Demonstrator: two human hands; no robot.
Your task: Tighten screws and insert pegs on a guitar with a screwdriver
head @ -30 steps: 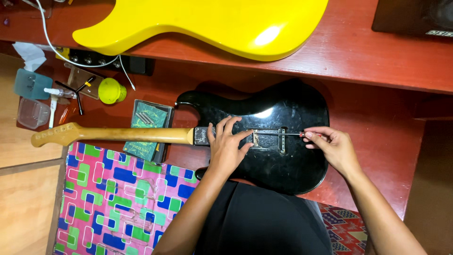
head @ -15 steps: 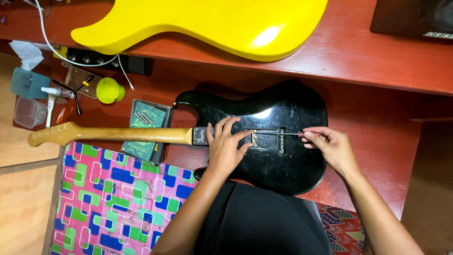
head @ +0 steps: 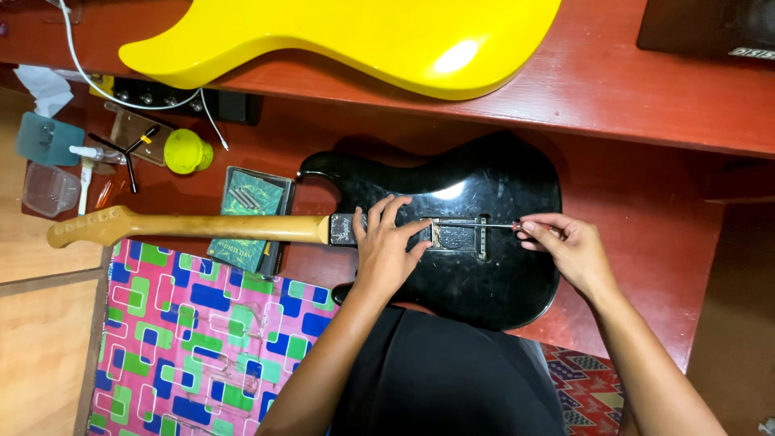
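A black electric guitar body [head: 476,190] lies back-up on the red wooden surface [head: 646,210], its pale wooden neck [head: 194,227] pointing left. My left hand [head: 386,246] rests flat on the body beside the open rectangular cavity [head: 458,236], fingers spread. My right hand [head: 567,246] pinches the red handle of a thin screwdriver [head: 502,227], whose shaft reaches left across the cavity.
A yellow guitar body [head: 363,36] lies on the raised red shelf behind. At left are a yellow-green round cap [head: 186,151], a green packet in a dark tray [head: 246,214], small tools, a clear plastic box [head: 47,190] and a white cable. A colourful patterned cloth [head: 202,339] lies lower left.
Almost nothing differs: both hands stay on the black guitar, with only a slight shift of the view and the right hand's grip on the screwdriver.
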